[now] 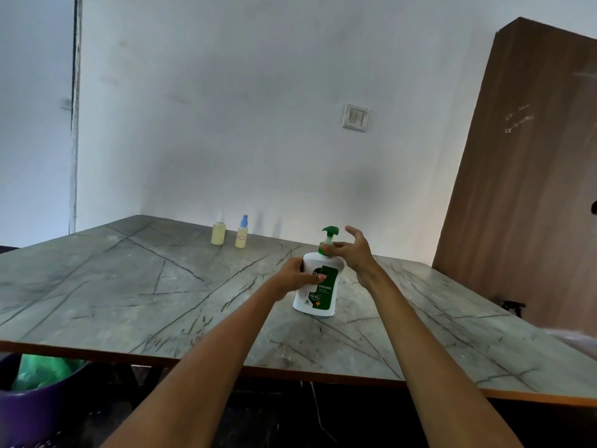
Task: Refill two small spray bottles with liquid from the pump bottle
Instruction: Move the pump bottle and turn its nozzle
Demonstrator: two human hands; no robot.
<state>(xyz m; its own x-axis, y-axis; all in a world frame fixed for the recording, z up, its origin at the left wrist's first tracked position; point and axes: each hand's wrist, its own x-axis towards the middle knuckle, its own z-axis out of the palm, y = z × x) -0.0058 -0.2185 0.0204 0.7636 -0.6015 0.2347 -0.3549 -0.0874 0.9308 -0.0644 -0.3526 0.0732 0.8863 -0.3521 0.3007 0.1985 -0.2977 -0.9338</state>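
Observation:
A white pump bottle (318,297) with a green label and green pump head stands slightly tilted on the grey marbled table (135,286). My left hand (295,274) grips its body from the left, thumb across the label. My right hand (350,250) pinches the green collar at the bottle's neck, its other fingers spread upward. Two small spray bottles of pale yellow liquid stand at the table's far edge by the wall: one with a clear cap (218,231) and, to its right, one with a blue sprayer (241,232). Both stand apart from my hands.
A tall brown wooden board (529,176) leans against the wall at the right. A purple bin (35,402) with a green bag sits on the floor under the table's near left edge. A light switch (354,117) is on the wall.

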